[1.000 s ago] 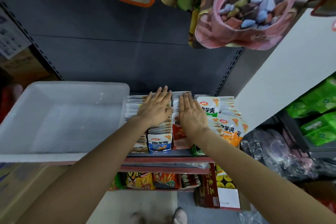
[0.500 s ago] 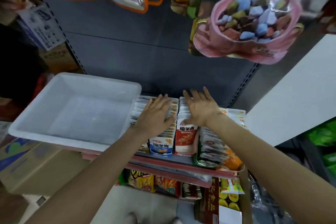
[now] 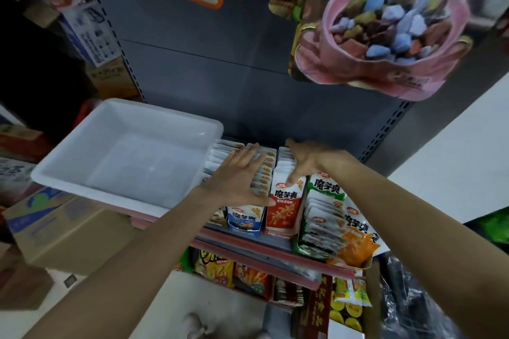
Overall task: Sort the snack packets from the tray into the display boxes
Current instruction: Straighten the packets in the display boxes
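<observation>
Shelf (image 3: 248, 239) beside the tray (image 3: 126, 162) holds our filled boxes (image 3: 283, 209); the tray looks bare, so sorting seems done, our left hand (image 3: 237, 176) flat on packets (image 3: 261, 170), right hand (image 3: 305, 159) fingers pinching one row.

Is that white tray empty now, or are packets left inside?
Empty: the white tray shows only its bare floor and walls, with no packets inside.

Your right hand (image 3: 305, 164) now sits at the far end of the red box (image 3: 285, 208) — toward 12 o'clock — fingers curling over its packets, no longer flat. Your left hand (image 3: 239, 177) stretches flatter across the blue box (image 3: 243, 221) packets.
</observation>
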